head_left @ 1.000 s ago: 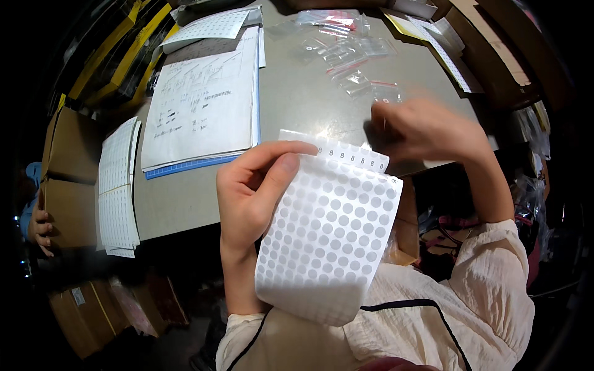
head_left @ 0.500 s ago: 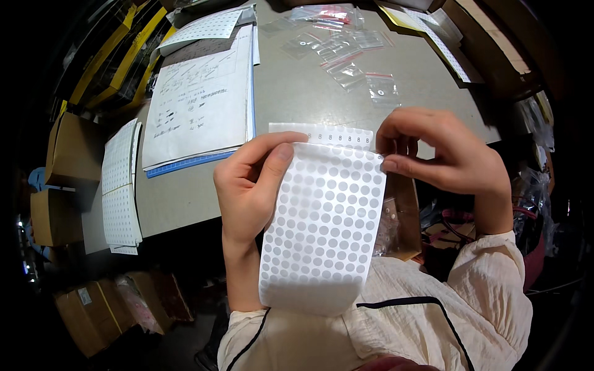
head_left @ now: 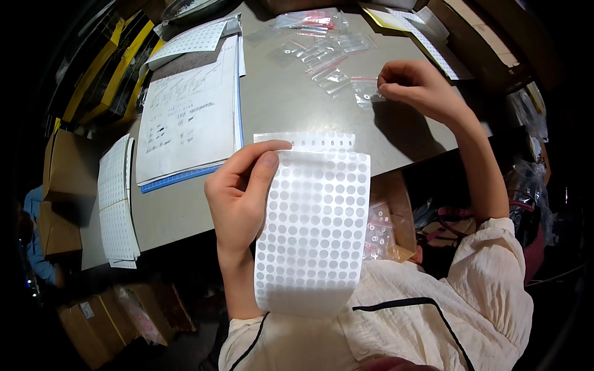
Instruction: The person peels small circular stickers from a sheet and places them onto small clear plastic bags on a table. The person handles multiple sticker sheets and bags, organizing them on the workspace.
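My left hand (head_left: 238,191) grips a long sheet of round stickers (head_left: 315,229) by its upper left edge, thumb on top. Grey dots cover the facing side, and the sheet curves down toward my lap. Behind its top edge a strip of printed round labels (head_left: 322,143) shows. Over the table, my right hand (head_left: 427,93) is closed, thumb and fingers pressed together; whatever they pinch is too small to make out. Its fingertips are at the right side of a small clear zip bag (head_left: 362,98) with a little white round spot on it.
More zip bags (head_left: 331,59) lie loosely piled at the far middle. A stack of written papers (head_left: 185,117) on a blue board lies to the left, beside bundled label sheets (head_left: 116,198). An open cardboard box (head_left: 396,210) with bagged small parts stands below the table's edge.
My right hand has left the sheet's upper right corner and moved up and away to the zip bag. My left hand still holds the sheet; the whole view has shifted slightly.
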A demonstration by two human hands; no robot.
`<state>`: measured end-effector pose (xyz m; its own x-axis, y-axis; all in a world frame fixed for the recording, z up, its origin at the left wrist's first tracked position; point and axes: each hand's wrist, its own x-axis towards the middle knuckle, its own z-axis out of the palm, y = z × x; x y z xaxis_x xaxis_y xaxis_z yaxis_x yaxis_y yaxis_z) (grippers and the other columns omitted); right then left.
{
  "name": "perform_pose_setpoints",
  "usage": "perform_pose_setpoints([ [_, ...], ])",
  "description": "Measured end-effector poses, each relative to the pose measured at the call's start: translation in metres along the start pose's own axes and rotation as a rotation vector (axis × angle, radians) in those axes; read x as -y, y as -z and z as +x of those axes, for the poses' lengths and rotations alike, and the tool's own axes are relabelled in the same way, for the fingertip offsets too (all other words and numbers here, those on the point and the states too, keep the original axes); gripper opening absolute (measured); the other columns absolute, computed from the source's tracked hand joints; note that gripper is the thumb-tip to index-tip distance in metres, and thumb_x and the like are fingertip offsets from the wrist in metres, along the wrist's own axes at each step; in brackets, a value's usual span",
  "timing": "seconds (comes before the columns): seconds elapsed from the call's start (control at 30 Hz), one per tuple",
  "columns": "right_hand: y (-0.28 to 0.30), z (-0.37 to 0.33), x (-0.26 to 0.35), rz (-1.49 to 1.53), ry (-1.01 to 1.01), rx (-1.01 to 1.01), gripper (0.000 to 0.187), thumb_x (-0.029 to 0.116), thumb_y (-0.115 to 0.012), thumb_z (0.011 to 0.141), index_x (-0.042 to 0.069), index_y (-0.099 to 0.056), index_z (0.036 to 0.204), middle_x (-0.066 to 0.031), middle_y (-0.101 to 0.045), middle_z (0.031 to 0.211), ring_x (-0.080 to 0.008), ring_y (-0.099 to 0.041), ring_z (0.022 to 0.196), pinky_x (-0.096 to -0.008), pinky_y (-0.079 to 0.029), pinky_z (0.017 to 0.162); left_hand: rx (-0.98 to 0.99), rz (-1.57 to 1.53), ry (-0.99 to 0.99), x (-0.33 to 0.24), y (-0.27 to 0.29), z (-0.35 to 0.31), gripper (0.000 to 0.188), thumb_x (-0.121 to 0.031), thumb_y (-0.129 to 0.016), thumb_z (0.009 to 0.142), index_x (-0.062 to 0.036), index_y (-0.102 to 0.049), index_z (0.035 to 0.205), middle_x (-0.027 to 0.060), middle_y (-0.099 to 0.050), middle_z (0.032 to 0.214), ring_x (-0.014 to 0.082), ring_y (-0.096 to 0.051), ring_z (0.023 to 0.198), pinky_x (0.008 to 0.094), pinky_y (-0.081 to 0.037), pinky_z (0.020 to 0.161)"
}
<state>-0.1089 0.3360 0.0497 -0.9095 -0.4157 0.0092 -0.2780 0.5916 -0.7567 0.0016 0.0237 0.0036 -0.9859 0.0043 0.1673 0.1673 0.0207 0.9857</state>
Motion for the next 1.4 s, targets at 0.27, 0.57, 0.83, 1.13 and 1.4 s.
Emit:
perform_pose_setpoints([
  [0.27,0.008,0.020,-0.007,-0.431,-0.090,0.053,0.032,0.019,-0.079,0.083,-0.003,-0.062,0.098,-0.0107,-0.063,0.078,-0.0185,-0.058,0.073,-0.0338,-0.048,0.068,-0.081,-0.110,0.006,-0.005,-0.003,-0.002,0.018,-0.006,-0.063,0.099,0.0032,-0.075,0.108,-0.0057,-0.059,0.073,0.0001,-0.042,0.063,0.0183,-0.029,0.056],
  [0.57,-0.012,-0.015,0.042,-0.303,0.058,0.646,0.035,0.021,-0.082,0.082,0.003,-0.065,0.106,-0.0090,-0.069,0.082,-0.0231,-0.066,0.073,-0.0361,-0.051,0.066,-0.080,-0.145,-0.046,-0.003,0.004,-0.002,0.018,-0.006,-0.063,0.099,0.0045,-0.075,0.108,-0.0053,-0.060,0.075,0.0005,-0.042,0.064,0.0174,-0.028,0.058],
  [0.83,-0.018,-0.022,0.070,-0.060,0.252,0.016,0.024,0.019,-0.074,0.094,-0.001,-0.067,0.104,-0.0096,-0.069,0.091,-0.0193,-0.064,0.080,-0.0309,-0.052,0.073,0.000,-0.114,-0.032,-0.002,0.006,0.000,0.018,-0.007,-0.062,0.100,0.0027,-0.075,0.108,0.0025,-0.072,0.087,0.0048,-0.060,0.075,0.0184,-0.046,0.068],
  [1.13,-0.070,-0.003,0.081,-0.002,0.471,0.083,0.023,-0.005,-0.068,0.091,-0.002,-0.060,0.113,-0.0123,-0.066,0.101,-0.0217,-0.067,0.091,-0.0324,-0.055,0.083,-0.041,-0.195,0.015,-0.006,0.006,0.001,0.020,-0.006,-0.064,0.097,0.0034,-0.073,0.113,-0.0018,-0.068,0.085,0.0019,-0.054,0.071,0.0173,-0.040,0.064],
  [1.4,-0.072,-0.003,0.077,-0.122,0.489,-0.056,0.025,-0.008,-0.065,0.086,-0.001,-0.056,0.109,-0.0164,-0.065,0.097,-0.0353,-0.067,0.089,-0.0398,-0.054,0.079,-0.116,-0.112,0.065,0.002,0.005,0.003,0.019,-0.005,-0.070,0.095,0.0069,-0.071,0.110,-0.0011,-0.066,0.082,0.0005,-0.053,0.069,0.0148,-0.037,0.059],
])
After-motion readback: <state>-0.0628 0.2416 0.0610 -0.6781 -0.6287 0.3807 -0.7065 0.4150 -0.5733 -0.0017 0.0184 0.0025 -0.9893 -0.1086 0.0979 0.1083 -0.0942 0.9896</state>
